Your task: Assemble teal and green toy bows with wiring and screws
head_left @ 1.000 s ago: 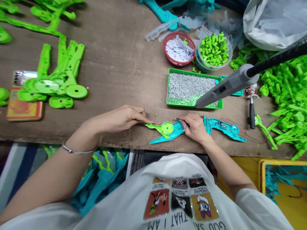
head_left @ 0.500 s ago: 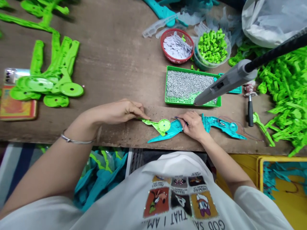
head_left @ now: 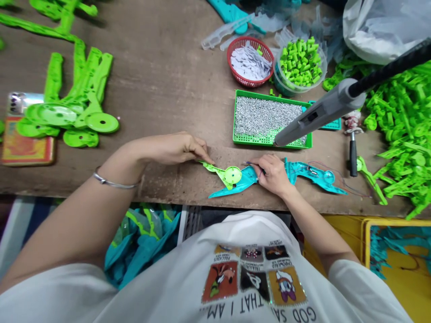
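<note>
My left hand (head_left: 193, 149) pinches the narrow end of a light-green plastic part (head_left: 232, 175), whose round disc end overlaps a blue plastic shell half (head_left: 247, 178). Over the middle of the shell, my right hand (head_left: 272, 172) has its fingers closed around thin wires and a small dark piece that I cannot make out fully. To the right of that hand the shell (head_left: 326, 177) continues, its inner side facing up, with red and dark wires running out past its end. The part of the shell under my right hand is hidden.
An electric screwdriver (head_left: 313, 114) hangs over a green tray (head_left: 239, 140) of small screws. Behind stand a red basket (head_left: 232, 74) of white pieces and a tub (head_left: 325, 67) of green caps. Green parts (head_left: 404, 134) pile up at right; more (head_left: 77, 112) lie on a phone (head_left: 28, 150) at left.
The view has shifted slightly. My left hand still holds the green part by its end, and my right hand stays over the blue shell; their positions relative to the parts barely differ.
</note>
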Motion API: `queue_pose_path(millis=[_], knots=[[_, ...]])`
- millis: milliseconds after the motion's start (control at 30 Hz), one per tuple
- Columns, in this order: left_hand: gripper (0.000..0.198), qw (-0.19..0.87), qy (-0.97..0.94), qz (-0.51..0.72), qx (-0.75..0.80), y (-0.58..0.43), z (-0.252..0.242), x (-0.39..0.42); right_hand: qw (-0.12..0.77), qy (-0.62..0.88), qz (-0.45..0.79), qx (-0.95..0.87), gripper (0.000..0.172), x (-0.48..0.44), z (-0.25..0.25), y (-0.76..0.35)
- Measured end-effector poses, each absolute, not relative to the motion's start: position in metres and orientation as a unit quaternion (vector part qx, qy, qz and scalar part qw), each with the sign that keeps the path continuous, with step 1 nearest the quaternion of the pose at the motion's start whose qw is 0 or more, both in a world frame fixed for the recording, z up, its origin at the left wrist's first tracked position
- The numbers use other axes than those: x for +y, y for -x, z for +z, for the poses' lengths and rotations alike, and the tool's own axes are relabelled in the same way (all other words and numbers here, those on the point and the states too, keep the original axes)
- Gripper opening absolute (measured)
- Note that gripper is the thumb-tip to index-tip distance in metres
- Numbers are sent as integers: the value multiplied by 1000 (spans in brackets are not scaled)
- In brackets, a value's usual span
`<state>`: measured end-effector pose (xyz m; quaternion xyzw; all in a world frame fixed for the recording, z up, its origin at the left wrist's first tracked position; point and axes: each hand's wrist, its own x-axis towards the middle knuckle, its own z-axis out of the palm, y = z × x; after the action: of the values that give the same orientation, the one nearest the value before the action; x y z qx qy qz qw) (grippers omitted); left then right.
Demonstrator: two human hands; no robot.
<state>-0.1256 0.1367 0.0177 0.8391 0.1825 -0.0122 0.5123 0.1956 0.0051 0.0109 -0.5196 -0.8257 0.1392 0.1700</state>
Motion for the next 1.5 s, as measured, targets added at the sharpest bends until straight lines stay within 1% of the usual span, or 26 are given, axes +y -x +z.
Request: queue_pose_path(millis=[167,267,333,433,467,500,567,600,633,667,733,833,933,1033,1067,1133,1200,1233,1333,1367,1467,1500], knots=[[38,493,-851,-11,181,125,11,143,173,523,150,-821,23,5,11,-195],[40,459,-867,-9,196,127,12,136,179,519,149,-822,23,5,10,-196],[40,395,-890,11,229,127,18,123,182,518,145,-824,23,5,9,-196],[37,279,-908,71,303,121,28,87,177,520,145,-823,23,4,9,-196],[39,259,-906,93,321,118,29,72,176,521,146,-823,23,4,9,-196],[51,253,-904,109,328,114,29,57,176,521,147,-822,23,4,9,-196],[91,250,-901,128,331,106,24,30,176,521,147,-822,23,4,9,-195],[103,247,-899,134,337,102,19,19,176,522,146,-822,24,4,9,-195],[108,242,-895,140,347,99,14,10,175,523,145,-822,24,4,9,-195],[108,236,-892,147,357,97,9,5,173,524,144,-821,24,4,10,-195],[100,224,-888,156,369,94,1,-1,173,527,140,-820,23,5,11,-195],[90,201,-896,139,372,91,2,-2,178,529,162,-814,21,8,19,-196],[88,176,-894,127,391,87,10,-5,185,526,211,-803,20,17,36,-193],[83,185,-871,180,418,82,17,-10,184,504,282,-796,17,29,59,-182],[77,192,-853,210,437,81,19,-11,176,492,310,-794,16,34,66,-177],[58,199,-816,255,478,80,23,-11,145,466,355,-797,15,42,76,-165],[35,200,-805,261,494,79,26,-10,115,443,380,-804,14,48,82,-152],[27,200,-807,255,494,79,27,-10,107,433,390,-806,14,50,82,-147],[20,199,-792,266,511,78,25,-11,119,421,437,-786,11,54,75,-137],[19,200,-774,288,528,78,22,-12,129,425,456,-771,13,55,70,-135],[16,226,-706,359,567,74,12,-18,150,443,520,-714,33,55,58,-133],[16,241,-687,377,573,72,8,-19,153,444,541,-698,36,55,55,-132]])
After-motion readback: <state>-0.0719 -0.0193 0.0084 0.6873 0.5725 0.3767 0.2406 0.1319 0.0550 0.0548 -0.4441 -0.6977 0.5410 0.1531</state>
